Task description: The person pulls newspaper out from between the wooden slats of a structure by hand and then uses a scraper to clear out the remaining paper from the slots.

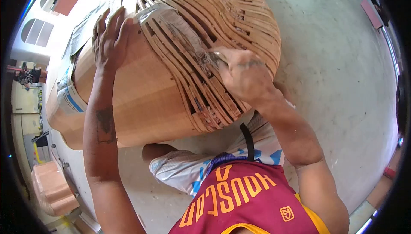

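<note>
A large curved wooden piece of nested thin, tan sheets lies in front of me, its layered edges fanned with dark gaps between. My left hand rests flat on its smooth upper face, fingers spread and holding nothing. Over the layered edges runs a crumpled grey strip, like tape or plastic. My right hand is closed at the lower end of this strip, somewhat blurred. Something small and shiny shows by its fingertips, but I cannot make out what it is.
Printed paper is stuck to the wooden piece's left side. My bent legs are close to its near edge, on a pale, stained floor. Another wooden form stands at lower left. A person is farther off at left.
</note>
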`<move>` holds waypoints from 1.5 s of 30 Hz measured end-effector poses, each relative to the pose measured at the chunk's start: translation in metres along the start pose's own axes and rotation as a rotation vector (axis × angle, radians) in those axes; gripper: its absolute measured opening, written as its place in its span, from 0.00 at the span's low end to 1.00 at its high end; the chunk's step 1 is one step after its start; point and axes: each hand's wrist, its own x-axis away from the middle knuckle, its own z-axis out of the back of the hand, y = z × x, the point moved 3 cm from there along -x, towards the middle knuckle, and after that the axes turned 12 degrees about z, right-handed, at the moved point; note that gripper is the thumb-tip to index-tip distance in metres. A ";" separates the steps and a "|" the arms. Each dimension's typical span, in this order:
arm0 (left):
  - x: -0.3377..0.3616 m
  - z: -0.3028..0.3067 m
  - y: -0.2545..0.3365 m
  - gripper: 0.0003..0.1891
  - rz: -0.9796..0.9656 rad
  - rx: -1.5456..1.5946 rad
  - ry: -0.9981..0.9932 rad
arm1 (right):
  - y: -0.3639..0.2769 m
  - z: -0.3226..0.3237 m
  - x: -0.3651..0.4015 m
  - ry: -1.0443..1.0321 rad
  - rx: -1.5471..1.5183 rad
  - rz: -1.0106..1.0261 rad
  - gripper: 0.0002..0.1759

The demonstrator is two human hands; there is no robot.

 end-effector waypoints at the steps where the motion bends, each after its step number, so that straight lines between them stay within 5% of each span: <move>1: -0.001 -0.001 0.002 0.25 0.077 0.034 0.016 | 0.000 0.010 0.003 0.051 -0.024 0.003 0.16; 2: 0.004 -0.003 0.003 0.24 0.155 0.068 0.018 | -0.010 0.026 0.005 0.091 -0.056 0.001 0.15; 6: 0.005 -0.018 -0.010 0.29 -0.022 -0.046 0.051 | -0.026 0.040 0.010 0.231 -0.111 0.064 0.16; 8: 0.006 -0.019 -0.012 0.29 -0.210 -0.190 0.122 | -0.006 -0.012 0.006 0.012 0.060 -0.059 0.17; 9: 0.002 -0.015 -0.006 0.30 0.151 0.108 0.029 | -0.003 -0.020 0.001 -0.036 0.079 -0.086 0.17; 12: 0.001 -0.013 -0.009 0.32 -0.031 -0.010 0.024 | -0.013 -0.008 -0.005 -0.086 -0.010 -0.139 0.17; 13: 0.004 -0.010 -0.006 0.33 0.241 0.182 0.011 | -0.015 0.001 -0.008 -0.017 -0.016 -0.096 0.16; 18: 0.003 -0.007 0.000 0.33 0.170 0.178 0.054 | -0.028 0.032 0.003 0.186 -0.100 0.023 0.15; 24: 0.004 -0.007 0.001 0.28 0.178 0.154 0.009 | -0.010 -0.013 0.000 -0.155 0.226 -0.041 0.19; 30: 0.004 -0.017 -0.007 0.22 0.052 0.058 0.126 | -0.050 0.033 0.008 0.074 -0.130 -0.085 0.16; 39: 0.008 -0.007 -0.003 0.20 -0.068 -0.009 0.179 | -0.032 -0.009 -0.001 0.011 0.109 -0.100 0.17; 45: 0.011 -0.009 -0.006 0.27 0.158 0.235 0.148 | -0.047 -0.011 0.006 0.008 0.066 -0.108 0.18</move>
